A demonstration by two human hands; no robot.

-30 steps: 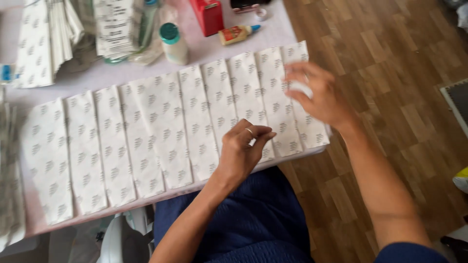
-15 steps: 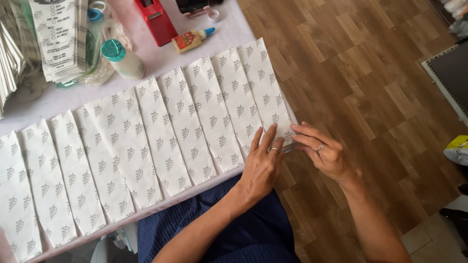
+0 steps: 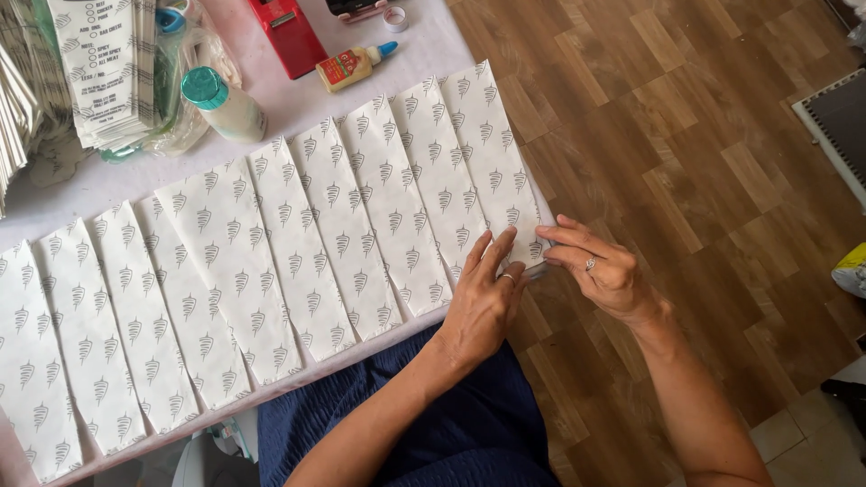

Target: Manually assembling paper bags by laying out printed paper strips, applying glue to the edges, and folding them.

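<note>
White printed paper sleeves already lie overlapped in 1 row across the desk; left hand presses flat, right hand pinches the end sleeve.

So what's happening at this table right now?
A person seated at a white table has a row of white patterned paper bags laid out overlapping. Both hands work the end bag at the table's edge: the left hand presses flat on it, and the right hand pinches its corner. A glue bottle lies behind.

Bare forearms; ring on right hand; navy garment.
</note>
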